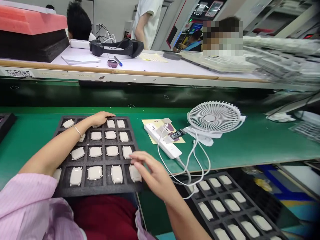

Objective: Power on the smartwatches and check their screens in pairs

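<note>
A black foam tray [83,158] lies on the green table, its near edge sticking out over my lap. In its compartments sit several off-white watch-case-shaped pieces [95,152], some turned or tilted. My left hand [100,118] reaches across the tray to its far edge, with a finger stretched out to the right; its other fingers are partly hidden. Beside the right edge, my right hand [153,168] is open, thumb and fingers apart, close to the piece in the near right corner [135,173]. Whether the fingertips touch that piece I cannot tell.
A white power strip [162,141] with cables and a white fan [213,118] stand to the right. A second tray of similar pieces [221,213] lies lower right. Across the back runs a raised shelf [160,71] with a black headset [117,48]; people are beyond.
</note>
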The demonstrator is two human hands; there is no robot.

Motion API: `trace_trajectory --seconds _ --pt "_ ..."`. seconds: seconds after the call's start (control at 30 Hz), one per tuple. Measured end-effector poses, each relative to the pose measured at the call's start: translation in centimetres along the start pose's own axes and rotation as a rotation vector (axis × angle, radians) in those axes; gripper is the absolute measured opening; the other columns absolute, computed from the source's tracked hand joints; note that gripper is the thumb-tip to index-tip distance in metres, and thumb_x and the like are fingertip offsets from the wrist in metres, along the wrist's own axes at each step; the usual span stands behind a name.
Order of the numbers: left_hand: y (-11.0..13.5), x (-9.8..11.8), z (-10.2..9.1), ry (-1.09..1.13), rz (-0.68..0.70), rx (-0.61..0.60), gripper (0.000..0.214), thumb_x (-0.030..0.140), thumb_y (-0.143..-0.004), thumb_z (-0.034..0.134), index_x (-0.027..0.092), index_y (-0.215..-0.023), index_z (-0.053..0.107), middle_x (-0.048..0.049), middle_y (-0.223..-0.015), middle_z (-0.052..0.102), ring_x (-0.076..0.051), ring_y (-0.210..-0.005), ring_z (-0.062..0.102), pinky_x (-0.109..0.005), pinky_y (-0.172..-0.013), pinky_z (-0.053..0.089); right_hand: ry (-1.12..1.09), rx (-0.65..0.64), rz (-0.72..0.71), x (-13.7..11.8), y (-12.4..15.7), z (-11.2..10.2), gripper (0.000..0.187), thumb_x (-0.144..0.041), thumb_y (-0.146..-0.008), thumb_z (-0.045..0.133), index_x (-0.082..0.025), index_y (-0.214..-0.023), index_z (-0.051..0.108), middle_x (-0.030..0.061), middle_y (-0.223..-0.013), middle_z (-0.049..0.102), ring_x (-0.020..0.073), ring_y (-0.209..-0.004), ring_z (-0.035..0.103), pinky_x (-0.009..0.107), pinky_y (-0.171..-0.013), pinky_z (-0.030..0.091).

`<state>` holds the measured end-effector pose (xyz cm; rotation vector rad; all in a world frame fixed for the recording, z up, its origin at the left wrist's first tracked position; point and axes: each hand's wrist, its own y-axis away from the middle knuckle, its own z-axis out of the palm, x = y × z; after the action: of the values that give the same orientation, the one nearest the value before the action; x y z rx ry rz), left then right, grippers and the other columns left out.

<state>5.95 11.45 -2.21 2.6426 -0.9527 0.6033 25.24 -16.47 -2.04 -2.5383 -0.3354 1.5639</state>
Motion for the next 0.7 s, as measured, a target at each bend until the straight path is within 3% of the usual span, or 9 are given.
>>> trace_trajectory --seconds 0.07,0.17,0.23,0.3,0.4,0.53,0.6,0.63,0.7 --pt "0.7 0.5 -0.9 -0.045 0.035 0.01 0.061 0.018 -0.086 0.047 0.019 -0.147 0.053 -0.0034 -0.155 0.051 -0.02 -0.143 0.048 -0.03 -0.12 0.033 0.23 0.107 -0.047 2.3 -2.1 -0.6 0.027 -0.031 -0.1 0.049 -0.021 -0.116 0.068 0.0128 -0.118 0.068 0.0258 -0.114 0.064 0.043 -0.101 0.05" --pt "4.2 -1.3 -4.1 -0.116 0.0 0.088 0.059 0.027 -0.092 0.042 0.014 -0.148 0.05 -0.0095 -0.155 0.051 -0.025 -0.144 0.045 -0.038 -0.122 0.03 0.455 0.152 0.025 5.4 -5.5 -1.2 0.037 -0.03 -0.098 0.045 -0.016 -0.125 0.065 0.0177 -0.122 0.066 0.0296 -0.111 0.065 0.049 -0.1 0.051" --pt "7.5 -3.8 -6.1 -0.217 -0.129 0.176 0.054 0.031 -0.092 0.041 0.014 -0.139 0.059 -0.0116 -0.145 0.059 -0.029 -0.138 0.051 -0.04 -0.12 0.034 0.54 0.083 0.09 6.6 -7.6 -1.4 0.042 -0.029 -0.097 0.045 -0.014 -0.132 0.063 0.0188 -0.121 0.068 0.03 -0.106 0.068 0.049 -0.095 0.053" --pt "11.2 -6.3 -7.1 -0.282 -0.357 0.17 0.054 0.039 -0.091 0.043 0.018 -0.137 0.061 -0.0121 -0.141 0.062 -0.032 -0.134 0.055 -0.042 -0.115 0.04 0.638 -0.024 0.137 6.9 -9.6 -1.5 0.044 -0.025 -0.098 0.044 -0.011 -0.136 0.061 0.0196 -0.123 0.069 0.0298 -0.106 0.069 0.045 -0.094 0.054" --pt "15.8 -8.9 -6.2 -0.276 -0.477 0.149 0.057 0.037 -0.088 0.044 0.009 -0.134 0.062 -0.0193 -0.139 0.061 -0.036 -0.128 0.058 -0.044 -0.111 0.045 0.816 -0.177 0.198 5.8 -12.3 -1.6 0.045 -0.019 -0.098 0.044 -0.007 -0.139 0.06 0.02 -0.129 0.068 0.0287 -0.115 0.068 0.038 -0.098 0.051" --pt "18.5 -9.2 -4.2 -0.251 -0.487 0.214 0.062 0.034 -0.091 0.041 0.005 -0.144 0.052 -0.0183 -0.147 0.054 -0.031 -0.136 0.052 -0.037 -0.114 0.042 0.952 -0.242 0.189 2.5 -16.1 -1.1 0.033 -0.02 -0.096 0.052 -0.011 -0.118 0.073 0.0204 -0.12 0.072 0.0344 -0.111 0.069 0.042 -0.094 0.05" --pt "18.4 -8.5 -4.0 -0.264 -0.465 0.265 0.058 0.036 -0.092 0.042 0.009 -0.142 0.055 -0.0167 -0.142 0.058 -0.031 -0.131 0.055 -0.039 -0.112 0.043 1.059 -0.195 0.064 0.5 -18.4 0.3 0.034 -0.02 -0.098 0.049 -0.013 -0.122 0.071 0.0199 -0.129 0.067 0.0329 -0.111 0.068 0.042 -0.092 0.049" --pt "18.1 -8.1 -4.1 -0.291 -0.454 0.281 0.055 0.037 -0.092 0.043 0.012 -0.139 0.058 -0.0157 -0.137 0.062 -0.031 -0.128 0.056 -0.041 -0.111 0.044 1.06 -0.234 -0.052 -0.4 -19.5 1.4 0.036 -0.018 -0.098 0.047 -0.014 -0.127 0.068 0.0181 -0.134 0.064 0.0308 -0.116 0.066 0.04 -0.094 0.048" --pt "17.2 -7.4 -4.4 -0.381 -0.45 0.267 0.049 0.041 -0.092 0.047 0.017 -0.132 0.065 -0.0138 -0.129 0.067 -0.034 -0.123 0.058 -0.045 -0.106 0.045 1.001 -0.459 -0.267 -1.9 -21.6 4.0 0.038 -0.011 -0.097 0.046 -0.017 -0.129 0.066 0.0126 -0.138 0.064 0.0255 -0.13 0.057 0.036 -0.102 0.043"
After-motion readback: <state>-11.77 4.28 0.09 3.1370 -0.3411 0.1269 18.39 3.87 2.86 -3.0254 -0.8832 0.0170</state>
